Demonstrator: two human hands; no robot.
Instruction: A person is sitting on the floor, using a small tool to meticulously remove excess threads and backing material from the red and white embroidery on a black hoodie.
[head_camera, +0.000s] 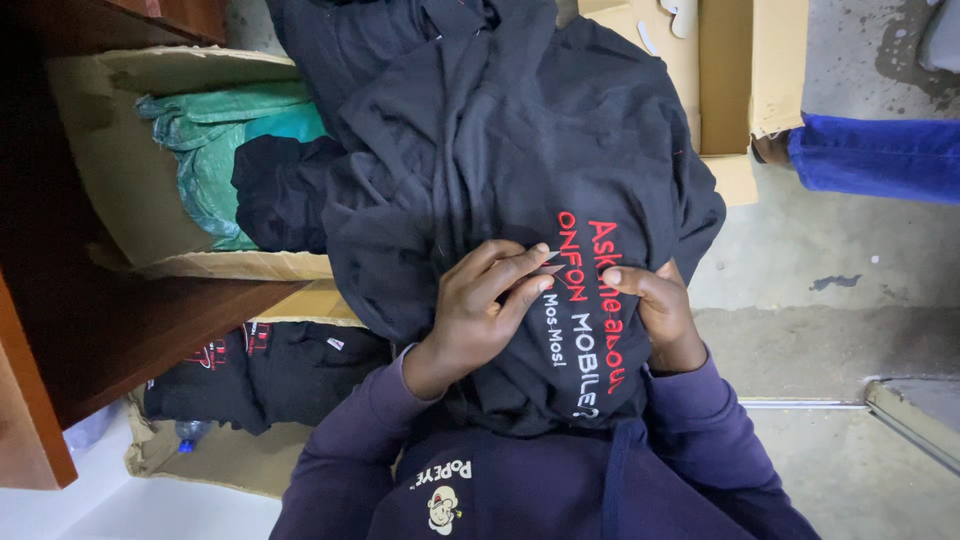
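A black garment (500, 150) with red and white printed lettering lies bunched over my lap. My left hand (480, 310) rests on it with thumb and fingers pinched at a small thin pale thing near the lettering; I cannot tell what that thing is. My right hand (655, 305) presses and grips the cloth just to the right of the print. Both wrists come out of dark purple sleeves (350, 440).
A cardboard box (140, 240) at the left holds green plastic wrap (225, 130) and dark clothes. More black printed shirts (270, 370) lie in a box below it. A brown wooden shelf (90, 330) stands at the left. Another person's blue-trousered leg (880, 155) is at the right, beside another open carton (735, 70).
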